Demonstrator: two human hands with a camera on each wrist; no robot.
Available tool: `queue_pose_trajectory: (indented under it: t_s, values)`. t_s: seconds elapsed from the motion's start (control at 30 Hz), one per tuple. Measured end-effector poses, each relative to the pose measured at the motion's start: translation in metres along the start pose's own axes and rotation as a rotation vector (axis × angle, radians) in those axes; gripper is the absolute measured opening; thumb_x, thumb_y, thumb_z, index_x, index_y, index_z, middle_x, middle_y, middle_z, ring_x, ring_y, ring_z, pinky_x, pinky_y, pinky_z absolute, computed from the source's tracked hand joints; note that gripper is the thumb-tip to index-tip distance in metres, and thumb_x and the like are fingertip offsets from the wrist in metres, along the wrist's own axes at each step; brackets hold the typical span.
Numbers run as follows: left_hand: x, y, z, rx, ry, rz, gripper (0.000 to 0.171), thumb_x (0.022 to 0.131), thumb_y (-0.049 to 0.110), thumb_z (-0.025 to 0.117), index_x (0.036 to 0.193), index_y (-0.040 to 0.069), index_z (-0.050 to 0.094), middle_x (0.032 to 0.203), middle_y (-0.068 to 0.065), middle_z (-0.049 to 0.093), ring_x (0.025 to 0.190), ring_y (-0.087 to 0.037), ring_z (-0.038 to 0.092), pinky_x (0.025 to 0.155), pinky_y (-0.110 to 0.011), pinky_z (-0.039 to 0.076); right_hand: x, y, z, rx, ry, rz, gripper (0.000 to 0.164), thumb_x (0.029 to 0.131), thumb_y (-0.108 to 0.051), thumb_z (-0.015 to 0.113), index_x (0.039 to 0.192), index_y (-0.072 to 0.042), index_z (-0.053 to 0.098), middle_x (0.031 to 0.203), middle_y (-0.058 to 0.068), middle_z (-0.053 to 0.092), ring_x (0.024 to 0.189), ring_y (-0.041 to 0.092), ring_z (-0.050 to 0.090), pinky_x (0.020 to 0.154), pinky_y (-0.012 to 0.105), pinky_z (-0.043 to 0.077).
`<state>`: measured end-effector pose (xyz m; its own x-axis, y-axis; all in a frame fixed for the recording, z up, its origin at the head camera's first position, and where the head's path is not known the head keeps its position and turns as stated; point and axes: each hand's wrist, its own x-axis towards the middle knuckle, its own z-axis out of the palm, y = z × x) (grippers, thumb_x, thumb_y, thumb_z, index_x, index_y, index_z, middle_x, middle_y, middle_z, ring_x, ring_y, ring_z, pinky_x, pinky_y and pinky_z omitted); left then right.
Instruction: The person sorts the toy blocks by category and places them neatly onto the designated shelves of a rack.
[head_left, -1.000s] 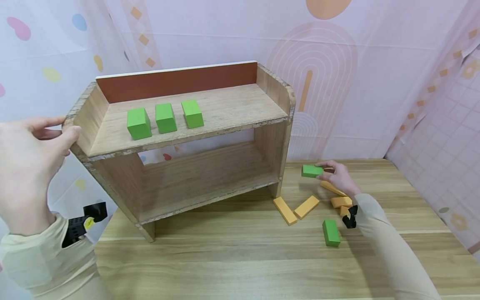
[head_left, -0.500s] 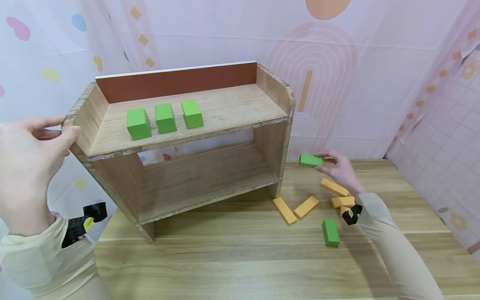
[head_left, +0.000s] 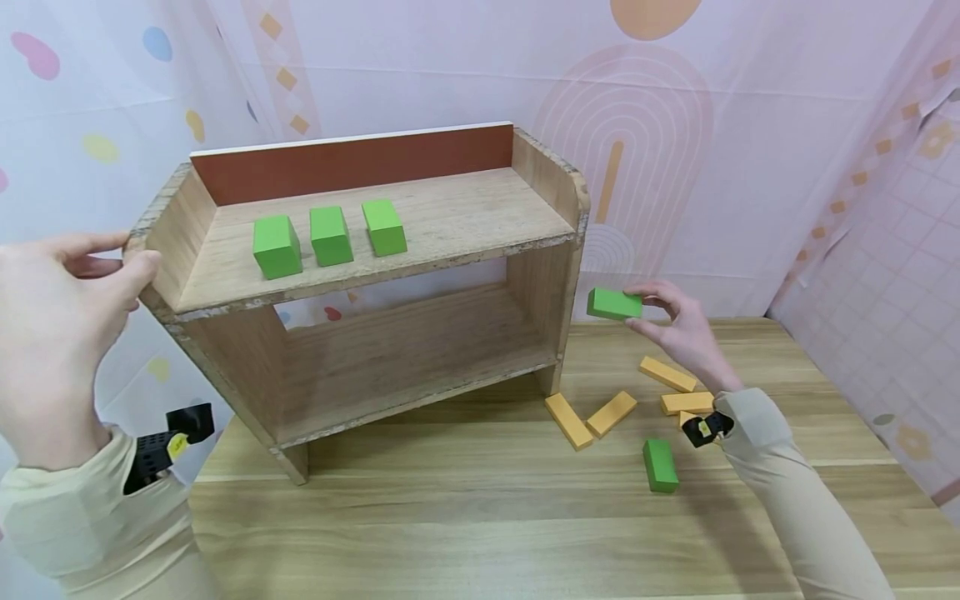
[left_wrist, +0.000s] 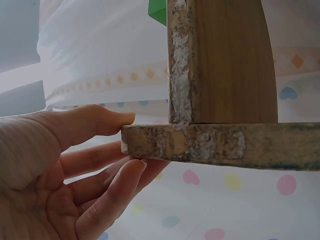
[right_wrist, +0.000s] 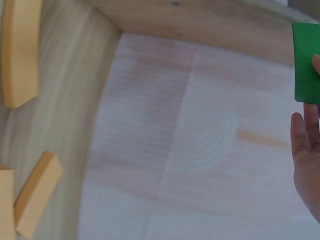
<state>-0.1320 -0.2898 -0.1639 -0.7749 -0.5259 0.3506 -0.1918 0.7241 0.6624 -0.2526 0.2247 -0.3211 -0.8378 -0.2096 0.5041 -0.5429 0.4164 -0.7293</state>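
Note:
My left hand (head_left: 63,333) grips the upper left side panel of a small wooden shelf (head_left: 420,333), thumb in front and fingers behind; the left wrist view shows the thumb and fingers around the panel's edge (left_wrist: 220,145). To the right of the shelf, my right hand (head_left: 678,329) pinches a green block (head_left: 613,304) by its end, raised above the tabletop. That block and the fingers are partly cut off in the right wrist view. On the shelf's top board stand three green blocks in a row: left (head_left: 277,247), middle (head_left: 331,236) and right (head_left: 385,227).
Another green block (head_left: 660,465) lies on the wooden table (head_left: 480,533). Several orange blocks lie around, among them one by the shelf's right foot (head_left: 568,422) and one farther right (head_left: 667,374). A patterned cloth (head_left: 420,67) hangs behind.
My right hand has lifted the green block higher and slightly to the left, away from the orange blocks. The left hand stays on the shelf's side panel.

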Motion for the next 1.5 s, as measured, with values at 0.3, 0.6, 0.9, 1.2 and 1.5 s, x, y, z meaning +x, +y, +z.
queue_pose_trajectory:
  t_s: [0.3,0.6,0.9,1.2,1.5]
  values:
    - [-0.002,0.003,-0.001,-0.02,-0.005,0.009,0.057,0.088,0.036,0.051,0.137,0.007,0.051,0.045,0.044,0.026,0.036,0.019,0.037,0.043,-0.009,0.031,0.006,-0.026,0.002,0.067,0.04,-0.131,0.037,0.078,0.011,0.068,0.114,0.005,0.062,0.114,0.005,0.062,0.104,-0.002,0.054,0.094,0.011,0.041]
    - [-0.003,0.002,-0.001,0.005,0.004,0.005,0.057,0.088,0.038,0.052,0.137,0.009,0.051,0.044,0.044,0.023,0.036,0.019,0.036,0.044,-0.01,0.031,0.01,-0.045,0.004,0.09,0.056,-0.215,0.038,0.077,0.013,0.068,0.113,0.002,0.064,0.111,-0.001,0.062,0.103,0.0,0.055,0.095,0.013,0.043]
    - [-0.002,0.002,0.0,0.013,0.008,-0.005,0.056,0.088,0.039,0.052,0.137,0.011,0.051,0.043,0.043,0.024,0.036,0.018,0.035,0.044,-0.011,0.03,0.019,-0.07,0.011,0.096,0.124,-0.275,0.039,0.074,0.014,0.069,0.111,0.003,0.065,0.109,0.009,0.063,0.101,0.002,0.057,0.092,0.015,0.045]
    - [-0.003,0.003,-0.002,-0.018,-0.004,0.029,0.056,0.088,0.032,0.052,0.136,0.004,0.051,0.046,0.046,0.027,0.037,0.02,0.037,0.043,-0.01,0.03,0.033,-0.095,0.028,0.195,0.109,-0.324,0.041,0.072,0.018,0.069,0.112,0.012,0.062,0.111,0.011,0.063,0.102,0.007,0.058,0.092,0.018,0.047]
    - [-0.003,0.004,-0.002,-0.008,-0.007,0.031,0.057,0.088,0.033,0.052,0.137,0.005,0.05,0.046,0.045,0.026,0.037,0.02,0.036,0.043,-0.011,0.03,0.049,-0.114,0.049,0.205,0.089,-0.392,0.038,0.073,0.015,0.07,0.11,0.013,0.062,0.11,0.021,0.061,0.096,0.007,0.056,0.087,0.017,0.049]
